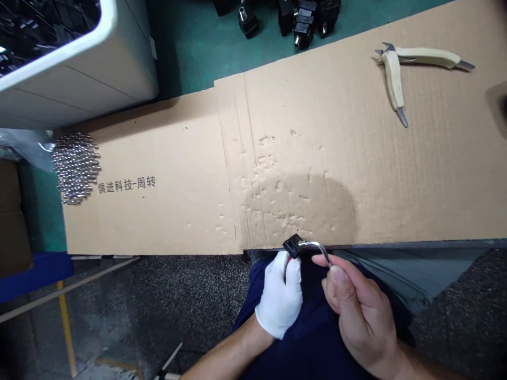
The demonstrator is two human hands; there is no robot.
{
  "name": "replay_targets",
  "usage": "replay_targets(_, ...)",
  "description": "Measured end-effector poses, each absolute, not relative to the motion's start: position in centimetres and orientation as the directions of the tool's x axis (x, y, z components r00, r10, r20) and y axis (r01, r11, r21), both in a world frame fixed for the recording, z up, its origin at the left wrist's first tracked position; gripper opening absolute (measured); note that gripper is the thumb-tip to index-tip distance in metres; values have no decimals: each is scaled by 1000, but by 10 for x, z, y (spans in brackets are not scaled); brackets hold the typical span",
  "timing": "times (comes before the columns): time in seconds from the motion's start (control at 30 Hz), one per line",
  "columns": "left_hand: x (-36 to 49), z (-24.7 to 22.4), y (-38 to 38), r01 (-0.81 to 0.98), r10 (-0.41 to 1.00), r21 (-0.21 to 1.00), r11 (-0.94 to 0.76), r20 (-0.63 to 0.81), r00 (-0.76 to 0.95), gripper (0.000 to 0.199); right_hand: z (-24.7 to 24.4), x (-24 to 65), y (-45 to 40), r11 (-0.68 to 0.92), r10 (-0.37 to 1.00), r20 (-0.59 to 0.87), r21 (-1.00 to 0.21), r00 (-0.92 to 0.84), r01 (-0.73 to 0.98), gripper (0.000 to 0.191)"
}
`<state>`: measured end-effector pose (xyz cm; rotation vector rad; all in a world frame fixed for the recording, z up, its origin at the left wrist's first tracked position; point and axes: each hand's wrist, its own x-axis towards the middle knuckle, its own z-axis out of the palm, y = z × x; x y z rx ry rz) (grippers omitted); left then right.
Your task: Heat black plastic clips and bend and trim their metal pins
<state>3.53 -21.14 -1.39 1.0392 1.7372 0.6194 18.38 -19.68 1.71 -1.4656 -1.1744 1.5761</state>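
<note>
My left hand (282, 293), in a white glove, is closed on a small black plastic block (293, 246) at the cardboard's near edge. A bit of red shows between the block and the glove. My bare right hand (358, 311) grips a bent metal hex key (319, 248), thumb on top. The key's short end meets a small metal piece at the block's right side; I cannot tell how deep it sits. Both hands are over my lap, just off the table edge.
Cardboard (178, 221) covers the table. Several small metal pins (77, 168) are bunched at its left end. Cutting pliers (392, 68) lie open at the upper right. A white bin (99, 68) with black parts stands upper left; several black blocks (306, 24) lie beyond.
</note>
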Motion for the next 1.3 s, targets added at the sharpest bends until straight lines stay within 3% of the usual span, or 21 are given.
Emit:
replay_targets(0.47, 35, -17, -215, 367, 841, 761, 535, -522, -145, 39, 14, 182, -200, -518, 847, -510, -855, -148, -20, 33)
replay_targets(0.6, 32, -17, -213, 407, 871, 777, 479, -478, -113, 35, 24, 196, -184, -591, 780, -588, -805, -213, 59, 35)
replay_targets(0.87, 24, -17, -208, 578, 883, 695, 429, -456, -107, 34, 47, 224, -130, -632, 619, -692, -720, -371, 288, 51)
replay_targets(1.3, 22, -25, -208, 737, 943, 618, 273, -322, -80, 38, 49, 241, -82, -476, 527, -663, -749, -532, 461, 45)
